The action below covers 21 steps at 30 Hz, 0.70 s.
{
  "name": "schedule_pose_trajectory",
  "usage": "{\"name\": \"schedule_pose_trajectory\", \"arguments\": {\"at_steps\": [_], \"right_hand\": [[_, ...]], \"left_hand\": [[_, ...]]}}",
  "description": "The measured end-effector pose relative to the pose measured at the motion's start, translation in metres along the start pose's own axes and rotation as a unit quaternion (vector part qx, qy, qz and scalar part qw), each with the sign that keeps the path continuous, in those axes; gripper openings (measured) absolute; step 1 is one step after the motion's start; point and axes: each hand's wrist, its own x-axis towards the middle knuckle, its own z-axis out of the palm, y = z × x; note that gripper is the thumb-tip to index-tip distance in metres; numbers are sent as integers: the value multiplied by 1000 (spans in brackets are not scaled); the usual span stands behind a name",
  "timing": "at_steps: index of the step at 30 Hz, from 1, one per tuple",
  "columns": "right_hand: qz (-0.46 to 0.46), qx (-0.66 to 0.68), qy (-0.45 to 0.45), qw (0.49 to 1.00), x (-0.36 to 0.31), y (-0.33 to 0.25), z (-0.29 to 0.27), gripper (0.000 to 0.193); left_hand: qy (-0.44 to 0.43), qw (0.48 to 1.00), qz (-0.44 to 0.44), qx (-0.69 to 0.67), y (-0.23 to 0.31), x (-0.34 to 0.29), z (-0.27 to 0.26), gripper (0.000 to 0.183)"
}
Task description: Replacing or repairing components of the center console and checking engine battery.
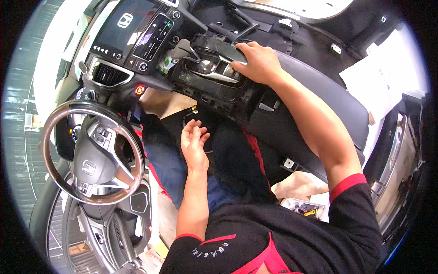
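My right hand (261, 63) reaches across to the centre console. Its fingers and thumb straddle the rear end of a dark glossy console trim panel (224, 49). The panel surrounds the gear shift area; a grey gear lever (183, 48) stands at its front end. Bare dark console structure with clip slots shows along the panel's side. My left hand (195, 142) hovers above my legs, palm turned up, with its fingers loosely curled and apart. Nothing is visible in it.
The steering wheel (51, 171) is on the left, below a dashboard with a large touchscreen (124, 28). A padded armrest (335, 98) lies under my right forearm. Brown paper (166, 103) covers part of the footwell. A tray (292, 202) with small items sits by my right side.
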Motion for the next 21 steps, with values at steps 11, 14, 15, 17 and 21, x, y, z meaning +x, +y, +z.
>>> {"name": "schedule_pose_trajectory", "arguments": {"at_steps": [11, 14, 15, 17, 21], "right_hand": [[-26, -24, 15, 999, -14, 4, -3, 58], [-10, -23, 1, 1000, -11, -2, -4, 59], [4, -19, -17, 1000, -10, -4, -7, 61], [5, -21, -14, 1000, -8, -8, -5, 60], [8, -25, -1, 1000, -5, -13, -3, 58]], "left_hand": [[18, 930, 266, 252, 116, -39, -72, 25], [88, 737, 421, 521, 135, -41, -85, 26], [86, 738, 421, 520, 136, -35, -96, 26], [109, 678, 453, 569, 127, -21, -118, 29], [102, 621, 500, 595, 120, -11, -120, 40]]}}
